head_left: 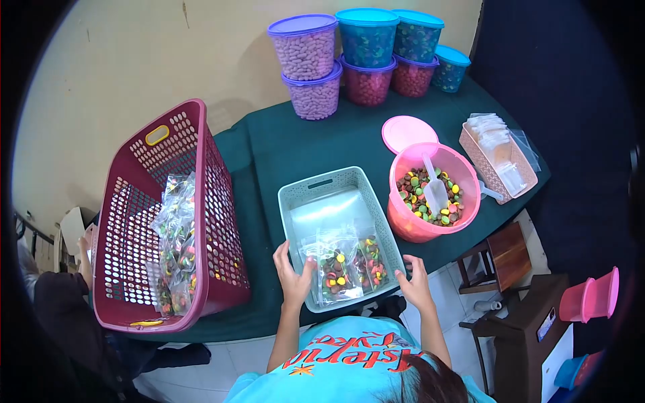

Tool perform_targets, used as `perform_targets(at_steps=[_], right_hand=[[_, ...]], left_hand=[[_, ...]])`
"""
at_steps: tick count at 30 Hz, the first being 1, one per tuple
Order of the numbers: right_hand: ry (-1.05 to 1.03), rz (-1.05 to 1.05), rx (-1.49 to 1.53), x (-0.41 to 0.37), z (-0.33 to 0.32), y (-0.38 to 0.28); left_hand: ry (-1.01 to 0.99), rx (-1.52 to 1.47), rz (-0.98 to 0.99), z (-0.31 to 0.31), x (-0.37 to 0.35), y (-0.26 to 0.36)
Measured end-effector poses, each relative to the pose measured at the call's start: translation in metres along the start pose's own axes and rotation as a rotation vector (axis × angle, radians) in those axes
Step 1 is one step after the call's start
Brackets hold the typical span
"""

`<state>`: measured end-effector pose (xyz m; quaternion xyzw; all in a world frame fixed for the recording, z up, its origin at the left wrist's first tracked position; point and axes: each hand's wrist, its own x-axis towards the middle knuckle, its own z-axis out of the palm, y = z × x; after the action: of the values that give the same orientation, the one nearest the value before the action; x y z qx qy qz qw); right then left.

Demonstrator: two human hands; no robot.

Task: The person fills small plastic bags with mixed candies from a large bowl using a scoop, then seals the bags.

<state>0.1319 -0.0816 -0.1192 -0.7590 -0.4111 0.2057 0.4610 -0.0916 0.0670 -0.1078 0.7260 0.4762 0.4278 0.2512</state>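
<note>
A pale green plastic basket (321,180) lies in front of me on the table. In its near half are clear bags of colourful button-shaped candies (339,272), in brown, yellow, green and red. My left hand (293,279) is at the basket's left side, thumb over the rim and fingers along the outside. At the right side my right hand (415,285) has its thumb on the rim and fingers outside. Right of the basket stands a pink tub (410,225) of similar loose candies, with a white scoop (435,191) in it.
A maroon laundry basket (218,235) with filled candy bags stands left. Behind the tub lies a pink lid (408,134); a beige basket (497,164) of plastic bags is farther right. Lidded tubs (368,43) stack at the back. Another person (67,329) is at far left.
</note>
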Motion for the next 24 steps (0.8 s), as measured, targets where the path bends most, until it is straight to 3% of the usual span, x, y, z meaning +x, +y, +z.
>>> perform_targets(at_steps=[4, 8, 12, 19, 21, 24], right_hand=[[-0.110, 0.085, -0.003, 0.005, 0.009, 0.018], [-0.222, 0.278, 0.210, 0.011, 0.014, 0.012], [-0.220, 0.221, 0.167, 0.013, 0.016, 0.023], [-0.221, 0.169, 0.132, 0.010, 0.020, 0.034], [-0.284, 0.167, 0.164, 0.011, 0.013, 0.028], [-0.411, 0.072, 0.242, 0.010, -0.004, 0.022]], left_hand=[[0.026, -0.070, -0.163, -0.007, -0.025, -0.015], [-0.092, -0.467, -0.532, 0.000, -0.050, -0.035], [-0.237, -0.533, -0.611, 0.000, -0.064, -0.019], [-0.134, -0.704, -0.564, 0.008, -0.074, -0.032], [-0.154, -0.582, -0.552, 0.005, -0.072, -0.028], [-0.003, -0.466, -0.535, 0.006, -0.073, -0.017]])
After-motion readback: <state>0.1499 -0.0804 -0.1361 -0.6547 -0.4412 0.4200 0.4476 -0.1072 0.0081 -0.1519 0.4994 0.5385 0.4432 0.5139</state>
